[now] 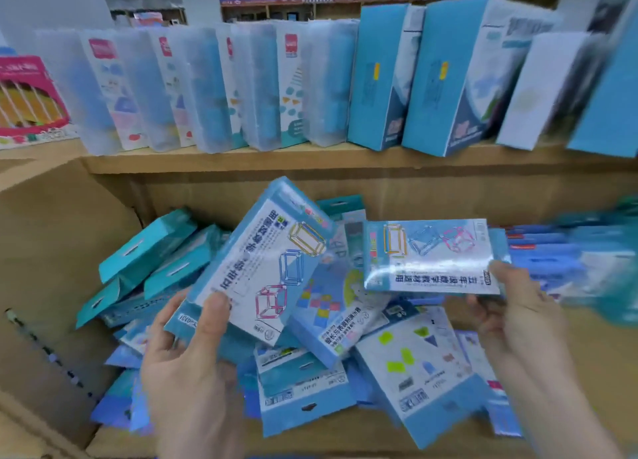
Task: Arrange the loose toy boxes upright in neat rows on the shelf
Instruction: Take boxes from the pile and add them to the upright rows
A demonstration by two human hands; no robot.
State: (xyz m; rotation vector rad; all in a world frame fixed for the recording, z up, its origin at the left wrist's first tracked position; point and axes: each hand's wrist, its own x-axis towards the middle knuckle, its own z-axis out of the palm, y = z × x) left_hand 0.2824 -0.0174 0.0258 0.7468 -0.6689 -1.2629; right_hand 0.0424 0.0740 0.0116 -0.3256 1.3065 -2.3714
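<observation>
My left hand grips a blue toy box printed with wireframe cubes, tilted up to the right above the pile. A second box of the same kind lies almost flat in the air, pinched at its right lower corner by my right hand. Beneath both, a heap of loose blue boxes lies jumbled on the lower wooden shelf. Several teal boxes lean in a slanting stack at the left of the heap.
The upper shelf carries a row of upright translucent cases and taller blue boxes. A pink boxed toy stands at far left. Blurred blue boxes lie at right on the lower shelf. A cardboard wall bounds the left side.
</observation>
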